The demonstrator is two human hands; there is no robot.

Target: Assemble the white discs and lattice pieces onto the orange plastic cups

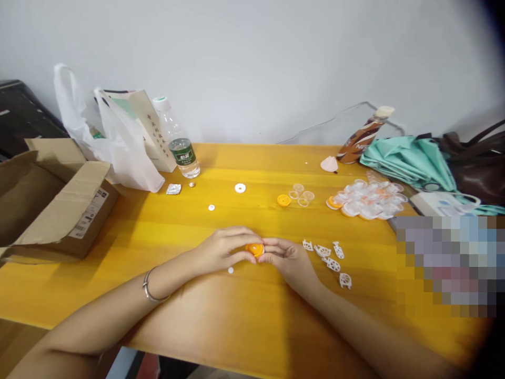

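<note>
Between my two hands, just above the table, is a small round orange plastic piece (257, 249). My left hand (229, 246) pinches it from the left with thumb and fingers. From the right, the fingertips of my right hand (287, 258) close on its other side. A small white disc (231, 270) lies just below my left fingers. Several white spoked plastic parts (332, 264) are spread to the right of my right hand. Farther back are an orange disc (283, 200), several clear round cups (308, 195) and a white ring (240, 188).
An open cardboard box (90, 216) and a white plastic bag (130, 152) stand left. Behind are a water bottle (183, 150) and crumpled foil (173, 189). At right lie clear-and-orange round pieces (369, 199), a brown-labelled bottle (361, 139) and a folded green umbrella (410, 160).
</note>
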